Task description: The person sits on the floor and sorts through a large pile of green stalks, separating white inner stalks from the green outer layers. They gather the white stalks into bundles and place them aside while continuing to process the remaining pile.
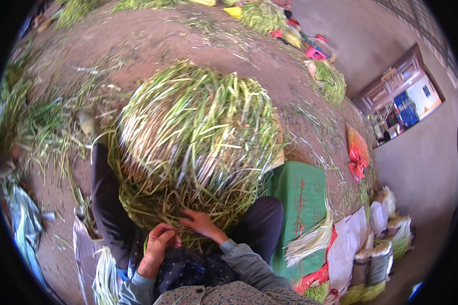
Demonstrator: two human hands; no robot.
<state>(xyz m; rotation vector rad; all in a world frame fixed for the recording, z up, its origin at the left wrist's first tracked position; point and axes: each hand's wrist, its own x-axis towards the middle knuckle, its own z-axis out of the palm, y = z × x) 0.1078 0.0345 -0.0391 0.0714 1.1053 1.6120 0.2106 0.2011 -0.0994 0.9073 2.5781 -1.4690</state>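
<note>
A large heap of green and pale long-leaved stalks (198,133) lies on the ground before me, between my legs. My left hand (160,244) is raised over my lap with its fingers curled; whether it holds a stalk is hard to see. To its right, my right hand (200,223) reaches over the loose leaves at the heap's near edge, fingers apart and slightly blurred. A bundle of pale stripped stalks (309,240) rests on a green wrapped block (301,209) at my right. Another pale bundle (106,276) lies by my left leg.
Leaf scraps (53,126) litter the earthen floor to the left. On the right are a red plastic bag (357,152), several upright sacks of stalks (379,259) and an open doorway (408,99). A pink stool (316,52) stands near the wall, and part of another person (7,160) shows at far left.
</note>
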